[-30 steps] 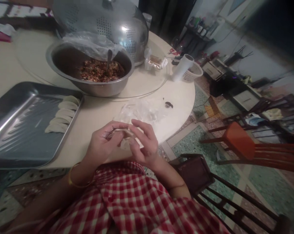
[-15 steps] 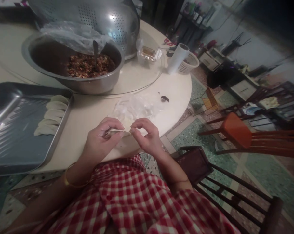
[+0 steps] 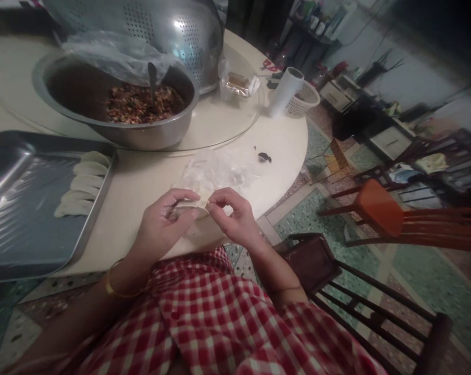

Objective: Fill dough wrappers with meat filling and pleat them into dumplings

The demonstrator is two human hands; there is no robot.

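Note:
Between my two hands, just above the table's near edge, is a pale dumpling point(image 3: 189, 207), partly hidden by my fingers. My left hand point(image 3: 165, 216) curls around its left part, thumb below and fingers above. The fingertips of my right hand point(image 3: 232, 216) pinch its right end. Just beyond lies a crumpled clear plastic bag point(image 3: 220, 169), with what looks like pale wrappers at its near side. On the left, a metal tray point(image 3: 32, 229) bears several folded dumplings point(image 3: 85, 183) in a row along its right side.
A steel bowl point(image 3: 118, 133) of chopped filling point(image 3: 141, 104) holds an upright spoon point(image 3: 152, 78), with plastic film over its rim. Behind stands a large colander point(image 3: 161, 31). Right of them are a clear packet point(image 3: 237, 86), a white roll point(image 3: 286, 92) and a basket point(image 3: 306, 99). Chairs stand right.
My right fingertips have shifted slightly along the dumpling's edge, and more of its pale edge shows between the hands. Both hands stay in nearly the same place.

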